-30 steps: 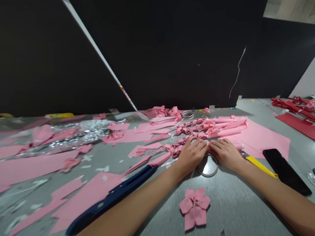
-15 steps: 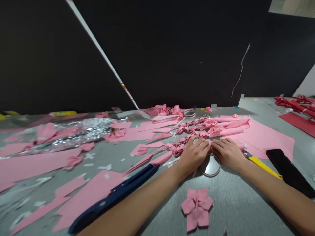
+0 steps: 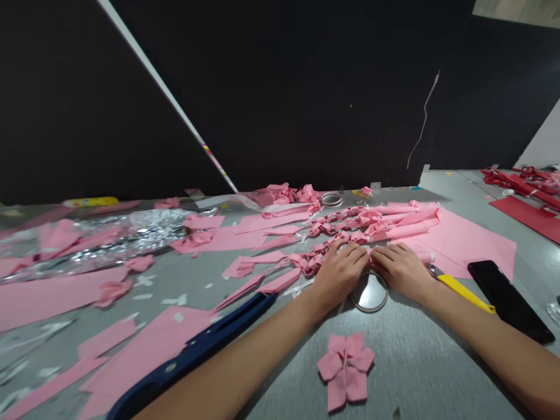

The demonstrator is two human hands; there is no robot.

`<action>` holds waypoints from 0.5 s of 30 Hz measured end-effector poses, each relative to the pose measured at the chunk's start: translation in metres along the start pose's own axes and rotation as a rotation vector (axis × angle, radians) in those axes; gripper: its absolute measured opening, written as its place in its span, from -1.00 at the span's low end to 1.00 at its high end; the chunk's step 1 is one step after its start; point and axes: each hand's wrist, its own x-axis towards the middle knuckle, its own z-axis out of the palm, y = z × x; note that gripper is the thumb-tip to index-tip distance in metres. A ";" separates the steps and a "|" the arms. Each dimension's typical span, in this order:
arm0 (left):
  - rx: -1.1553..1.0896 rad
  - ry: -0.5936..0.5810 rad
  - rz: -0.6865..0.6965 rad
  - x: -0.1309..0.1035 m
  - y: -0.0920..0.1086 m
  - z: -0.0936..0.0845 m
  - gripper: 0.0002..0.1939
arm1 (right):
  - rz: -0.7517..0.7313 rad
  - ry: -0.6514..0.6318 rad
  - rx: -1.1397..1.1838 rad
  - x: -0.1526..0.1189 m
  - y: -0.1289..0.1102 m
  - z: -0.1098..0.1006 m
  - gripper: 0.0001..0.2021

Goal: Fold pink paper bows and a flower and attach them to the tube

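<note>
My left hand (image 3: 342, 269) and my right hand (image 3: 403, 269) sit close together at mid-table, fingers curled over a rolled pink strip (image 3: 424, 256). Its pale end shows just past the right hand. Most of what the fingertips grip is hidden beneath them. Knotted pink strips (image 3: 311, 263) run out to the left of my left hand. A silver ring (image 3: 370, 310) lies on the table just below both hands. Closer to me is a pink folded flower (image 3: 345, 372), lying flat with its petals spread.
Blue-handled scissors (image 3: 188, 356) lie beside my left forearm. A yellow-handled cutter (image 3: 464, 293) and a black phone (image 3: 510, 300) are by my right forearm. Pink scraps (image 3: 149, 350) and silver foil (image 3: 144, 233) cover the left side. A black panel (image 3: 306, 93) stands behind.
The view has shifted slightly, so everything sits a little farther left. Both hands keep the same place over the rolled pink strip. Nothing else has visibly moved.
</note>
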 end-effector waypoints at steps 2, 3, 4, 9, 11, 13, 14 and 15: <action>-0.016 -0.002 -0.012 0.000 -0.001 0.001 -0.84 | 0.004 -0.002 0.001 0.000 0.000 0.000 -0.78; -0.024 -0.002 -0.019 0.000 -0.002 0.002 -0.85 | 0.004 -0.004 0.003 0.000 0.000 0.000 -0.78; -0.032 0.000 -0.029 -0.001 -0.002 0.003 -0.86 | 0.003 -0.006 0.005 0.000 0.000 0.000 -0.78; -0.053 0.016 -0.078 -0.002 -0.005 0.007 -0.89 | 0.006 -0.018 0.013 0.000 0.001 0.000 -0.79; -0.051 0.017 -0.074 -0.002 -0.005 0.006 -0.90 | 0.008 -0.018 0.012 0.000 0.001 0.000 -0.79; -0.038 0.015 -0.058 -0.002 -0.005 0.005 -0.89 | 0.007 -0.015 0.009 0.000 0.001 0.000 -0.78; -0.028 0.014 -0.049 -0.002 -0.004 0.003 -0.88 | 0.005 -0.014 0.008 0.000 0.001 0.000 -0.77; -0.017 0.010 -0.038 -0.002 -0.003 0.002 -0.87 | 0.003 -0.014 0.007 0.000 0.000 0.000 -0.77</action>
